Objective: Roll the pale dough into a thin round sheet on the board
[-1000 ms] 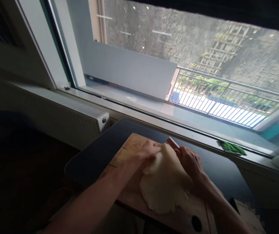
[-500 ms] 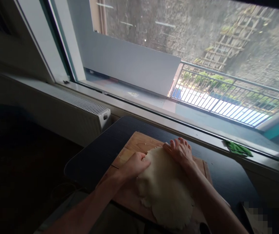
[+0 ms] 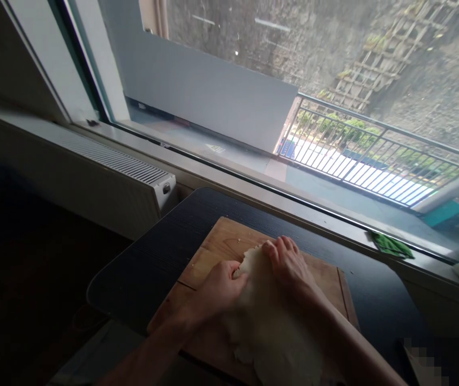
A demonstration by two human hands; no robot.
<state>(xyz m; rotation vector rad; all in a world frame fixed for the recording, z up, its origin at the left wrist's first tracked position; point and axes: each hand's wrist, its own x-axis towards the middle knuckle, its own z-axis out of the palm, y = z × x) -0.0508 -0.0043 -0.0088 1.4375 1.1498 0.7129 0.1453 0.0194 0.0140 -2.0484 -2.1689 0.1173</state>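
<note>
A flat, pale sheet of dough (image 3: 269,316) with ragged edges lies over the wooden board (image 3: 209,246). The fingers of my left hand (image 3: 223,281) are curled closed round its upper left edge. My right hand (image 3: 287,262) rests on the dough's upper right part, fingertips bent over the far edge and pressed close together. Both forearms reach in from the bottom of the view, the right one covering part of the dough's right side.
The board lies on a dark table (image 3: 152,257) beneath a large window. A green cloth (image 3: 392,245) is on the sill at the right. A white radiator (image 3: 108,171) stands at the left. A blurred object sits at the bottom right.
The fingers of my right hand have drawn in from a spread pose and come slightly lower. My left hand has moved slightly down with the dough edge. The view has shifted a little.
</note>
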